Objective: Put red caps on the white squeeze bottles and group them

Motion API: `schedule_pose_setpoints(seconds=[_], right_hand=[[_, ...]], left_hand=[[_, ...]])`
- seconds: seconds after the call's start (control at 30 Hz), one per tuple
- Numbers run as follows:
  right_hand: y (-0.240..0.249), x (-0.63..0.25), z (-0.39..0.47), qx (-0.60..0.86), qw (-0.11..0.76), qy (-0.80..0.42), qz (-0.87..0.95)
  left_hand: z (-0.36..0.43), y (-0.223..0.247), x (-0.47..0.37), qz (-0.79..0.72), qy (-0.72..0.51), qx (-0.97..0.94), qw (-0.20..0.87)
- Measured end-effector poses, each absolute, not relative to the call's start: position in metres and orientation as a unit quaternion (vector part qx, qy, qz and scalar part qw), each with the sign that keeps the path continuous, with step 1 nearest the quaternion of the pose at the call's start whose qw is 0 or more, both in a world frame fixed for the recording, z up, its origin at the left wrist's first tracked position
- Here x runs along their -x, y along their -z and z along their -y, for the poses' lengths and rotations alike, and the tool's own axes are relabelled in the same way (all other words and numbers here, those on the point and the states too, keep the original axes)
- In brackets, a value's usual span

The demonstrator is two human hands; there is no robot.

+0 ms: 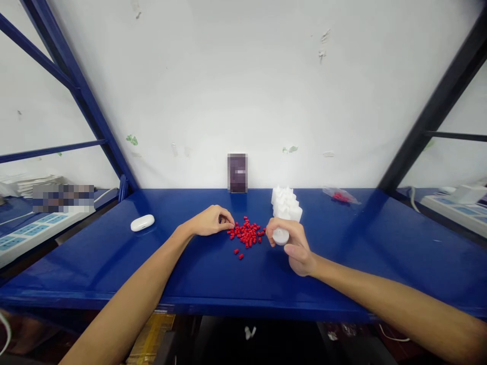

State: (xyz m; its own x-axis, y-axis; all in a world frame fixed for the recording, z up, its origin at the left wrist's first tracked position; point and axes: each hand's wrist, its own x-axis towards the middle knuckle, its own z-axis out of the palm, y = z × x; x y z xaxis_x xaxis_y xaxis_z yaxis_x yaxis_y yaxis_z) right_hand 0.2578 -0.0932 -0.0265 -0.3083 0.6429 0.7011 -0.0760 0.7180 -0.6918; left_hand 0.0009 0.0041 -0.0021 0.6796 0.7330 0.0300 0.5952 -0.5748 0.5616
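A loose pile of small red cylindrical pieces (249, 233) lies mid-table, with two of them set apart toward the front. At its left edge my left hand (212, 220) is closed, thumb and index fingertip pinched together; whether a red piece is between them is hidden. On the right side of the pile, my right hand (294, 243) curls round a small white round-ended piece (280, 236), whose rounded face points toward me. Just behind that hand stands a cluster of white plastic pieces (285, 200) with jagged tops, partly covered by my fingers.
A white oval case (142, 223) lies on the left of the blue table (205, 284). A clear bag with red pieces (341, 196) rests at the back right. A pixelated dark upright object (237, 173) stands against the wall. Power strips (34, 233) flank the table.
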Motion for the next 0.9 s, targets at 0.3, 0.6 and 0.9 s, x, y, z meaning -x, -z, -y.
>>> schedule_pose_setpoints(seconds=[0.3,0.6,0.9], right_hand=[[0.018,-0.254,0.101,0.278,0.506,-0.381,0.722],[0.022,-0.244,0.095,0.284,0.462,-0.61,0.578],[0.019,-0.242,0.094,0.271,0.463,-0.595,0.599]], left_hand=[[-0.001,-0.002,-0.001,-0.381,-0.137,-0.875,0.266],[0.047,-0.015,-0.066,-0.254,-0.387,-0.727,0.507],[0.061,0.002,-0.081,-0.2,-0.34,-0.653,0.646]])
